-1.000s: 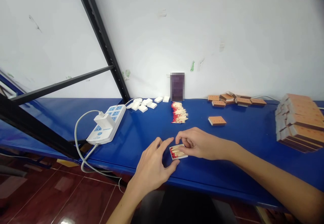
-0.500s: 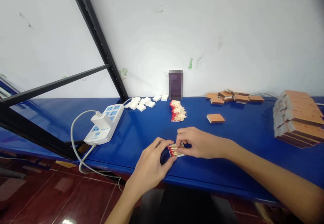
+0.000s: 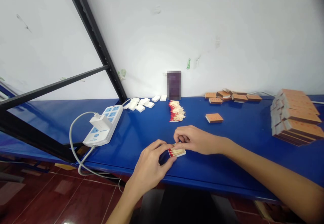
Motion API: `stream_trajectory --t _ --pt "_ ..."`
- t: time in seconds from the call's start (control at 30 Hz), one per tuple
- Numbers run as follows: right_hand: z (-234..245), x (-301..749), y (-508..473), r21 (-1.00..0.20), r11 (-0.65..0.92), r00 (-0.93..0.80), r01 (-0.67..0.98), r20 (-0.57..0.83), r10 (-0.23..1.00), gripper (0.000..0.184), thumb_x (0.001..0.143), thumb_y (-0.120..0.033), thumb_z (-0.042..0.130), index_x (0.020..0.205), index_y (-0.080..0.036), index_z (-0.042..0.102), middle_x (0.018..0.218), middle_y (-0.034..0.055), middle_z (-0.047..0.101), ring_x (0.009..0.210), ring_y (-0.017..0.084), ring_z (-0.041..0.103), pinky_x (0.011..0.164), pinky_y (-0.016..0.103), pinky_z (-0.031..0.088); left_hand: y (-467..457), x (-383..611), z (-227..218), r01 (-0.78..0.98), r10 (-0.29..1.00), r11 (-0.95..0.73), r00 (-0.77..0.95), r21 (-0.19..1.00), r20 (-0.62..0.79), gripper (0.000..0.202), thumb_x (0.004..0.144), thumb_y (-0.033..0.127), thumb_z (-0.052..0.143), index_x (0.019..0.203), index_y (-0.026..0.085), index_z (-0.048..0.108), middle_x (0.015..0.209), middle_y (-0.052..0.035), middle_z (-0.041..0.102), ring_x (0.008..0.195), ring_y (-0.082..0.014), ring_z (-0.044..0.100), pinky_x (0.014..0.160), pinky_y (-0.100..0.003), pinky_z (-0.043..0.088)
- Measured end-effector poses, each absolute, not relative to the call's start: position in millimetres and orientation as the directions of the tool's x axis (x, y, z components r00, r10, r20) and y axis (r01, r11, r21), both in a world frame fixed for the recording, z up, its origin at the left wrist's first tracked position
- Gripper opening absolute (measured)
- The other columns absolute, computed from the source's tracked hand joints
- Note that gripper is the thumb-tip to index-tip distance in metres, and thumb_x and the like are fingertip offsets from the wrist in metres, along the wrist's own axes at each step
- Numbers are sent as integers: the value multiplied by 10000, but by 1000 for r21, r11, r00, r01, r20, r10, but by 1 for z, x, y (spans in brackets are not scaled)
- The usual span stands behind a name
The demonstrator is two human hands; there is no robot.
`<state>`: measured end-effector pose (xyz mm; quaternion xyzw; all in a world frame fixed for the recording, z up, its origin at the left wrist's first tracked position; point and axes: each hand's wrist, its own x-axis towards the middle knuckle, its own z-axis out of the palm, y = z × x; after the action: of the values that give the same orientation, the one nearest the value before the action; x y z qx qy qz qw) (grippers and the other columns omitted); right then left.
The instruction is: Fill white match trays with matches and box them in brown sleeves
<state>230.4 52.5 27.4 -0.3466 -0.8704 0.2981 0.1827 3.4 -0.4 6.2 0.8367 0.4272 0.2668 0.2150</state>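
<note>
A small white matchbox tray [image 3: 181, 155] lies on the blue table near its front edge, with red-tipped matches [image 3: 175, 152] in it, heads to the left. My left hand [image 3: 153, 161] grips the tray's left end between thumb and fingers. Over the tray's far side, my right hand [image 3: 192, 139] has its fingers curled and pressed together at the matches; whether a match is pinched there is hidden. Beyond the hands, a loose pile of matches [image 3: 176, 112] lies with red heads to the left. One orange matchbox [image 3: 214, 118] rests to the right of that pile.
White trays [image 3: 140, 108] lie scattered at the back left, beside a white power strip [image 3: 103, 129] with a plugged-in adapter and cable. Several orange matchboxes [image 3: 239, 97] sit along the wall. A large matchbox stack [image 3: 296, 116] stands at right. A black metal frame [image 3: 93, 31] rises at left.
My right hand has shifted slightly left and away from me, to the tray's far side, showing more of the matches. My left hand keeps its hold. The view has turned slightly.
</note>
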Motion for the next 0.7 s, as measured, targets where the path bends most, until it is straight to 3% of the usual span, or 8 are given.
stream_trajectory --t 0.13,0.3,0.37,0.43,0.53,0.6,0.7 --pt "29 232 55 -712 530 -714 461 57 698 175 937 -342 576 980 -179 622 722 -33 539 615 100 458 583 228 370 0 3 6 613 819 -563 505 554 273 256 965 291 607 1205 282 694 1113 -44 646 961 -204 649 869 -309 526" --pt "33 235 57 -647 562 -689 515 77 721 232 937 -398 576 987 -180 635 724 -18 580 622 113 502 597 236 397 1 3 6 632 816 -566 521 529 250 282 977 296 582 1245 296 669 1118 -43 629 964 -208 643 862 -313 524" --pt "38 242 59 -512 586 -624 628 118 773 215 961 -353 519 1025 -184 637 816 25 635 715 151 568 669 269 432 0 3 7 633 821 -558 518 536 242 304 978 298 584 1277 290 642 1147 -50 629 1006 -221 634 888 -327 514" --pt "42 257 62 -294 545 -522 785 161 838 242 934 -228 490 1128 -182 627 1064 102 656 919 223 611 798 339 451 -1 3 7 627 829 -544 505 557 242 330 977 299 591 1307 286 610 1178 -53 634 1050 -229 623 909 -333 507" --pt "44 284 67 0 361 -359 933 90 929 543 793 -107 548 1331 -182 539 1308 176 571 1127 354 571 875 450 445 -2 3 8 626 844 -522 478 579 244 301 969 305 608 1269 284 618 1165 -43 656 1017 -225 631 871 -320 519" --pt "42 299 72 103 247 -249 963 -2 969 570 774 -80 539 1340 -153 534 1299 206 574 1104 368 591 852 462 457 -2 3 7 639 855 -508 453 577 252 274 953 313 631 1225 278 630 1116 -35 673 955 -220 639 827 -316 526" --pt "42 305 75 96 252 -243 963 -91 966 359 830 -114 506 1161 -125 645 1113 200 652 999 332 635 805 415 471 0 4 4 661 872 -487 403 571 276 328 926 317 662 1246 271 606 1082 -34 677 881 -213 638 768 -314 528"
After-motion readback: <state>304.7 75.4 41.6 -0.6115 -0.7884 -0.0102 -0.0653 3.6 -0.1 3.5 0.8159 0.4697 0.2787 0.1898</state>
